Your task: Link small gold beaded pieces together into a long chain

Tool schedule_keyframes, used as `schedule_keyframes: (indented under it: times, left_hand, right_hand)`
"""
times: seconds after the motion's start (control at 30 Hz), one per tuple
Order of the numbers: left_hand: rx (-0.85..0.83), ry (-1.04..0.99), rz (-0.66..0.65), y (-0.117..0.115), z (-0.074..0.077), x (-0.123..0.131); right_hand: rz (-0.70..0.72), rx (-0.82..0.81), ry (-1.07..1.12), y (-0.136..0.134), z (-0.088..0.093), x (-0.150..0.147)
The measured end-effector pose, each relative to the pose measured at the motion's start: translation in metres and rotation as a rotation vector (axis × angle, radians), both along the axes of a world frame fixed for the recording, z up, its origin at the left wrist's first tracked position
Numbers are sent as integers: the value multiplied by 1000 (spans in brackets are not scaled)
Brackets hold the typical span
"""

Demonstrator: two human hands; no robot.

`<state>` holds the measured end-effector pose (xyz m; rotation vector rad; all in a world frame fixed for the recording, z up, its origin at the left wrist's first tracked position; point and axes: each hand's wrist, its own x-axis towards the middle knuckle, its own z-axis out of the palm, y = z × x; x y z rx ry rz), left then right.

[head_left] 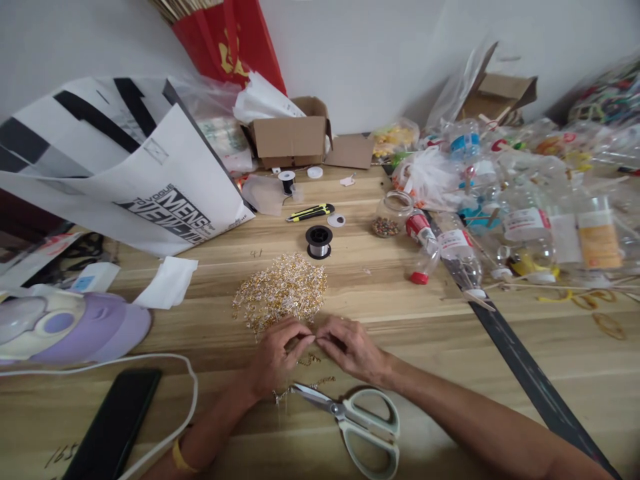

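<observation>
My left hand [284,353] and my right hand [353,348] meet at their fingertips over the table, just in front of a heap of gold and silver beads or chain bits [285,290]. Thumb and finger of each are pinched together; what lies between them is too small to make out. Below the hands, short pieces of gold chain [320,382] lie by the blades of white-handled scissors [363,420], which are slightly apart. A black spool of silvery wire [319,241] stands beyond the heap.
A yellow-black cutter [310,213] lies behind the spool. Left are a large white bag [165,180], a purple device [95,323], a white cable and a black phone [115,423]. Plastic bottles [457,250], a bead jar [393,213] and bags crowd the right; a cardboard box [290,137] stands behind.
</observation>
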<state>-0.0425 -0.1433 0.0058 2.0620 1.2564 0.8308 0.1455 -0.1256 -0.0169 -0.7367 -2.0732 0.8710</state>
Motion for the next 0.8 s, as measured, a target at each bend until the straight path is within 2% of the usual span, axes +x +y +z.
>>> schedule_keyframes:
  times: [0.43,0.8]
  left_hand:
    - [23,-25,-38,1,1,0]
    - [49,-67,-70,4,5,1]
  right_hand:
    - [-2,-5,-4,0,3,0]
    - [-25,-17,-8,-1,-6,0]
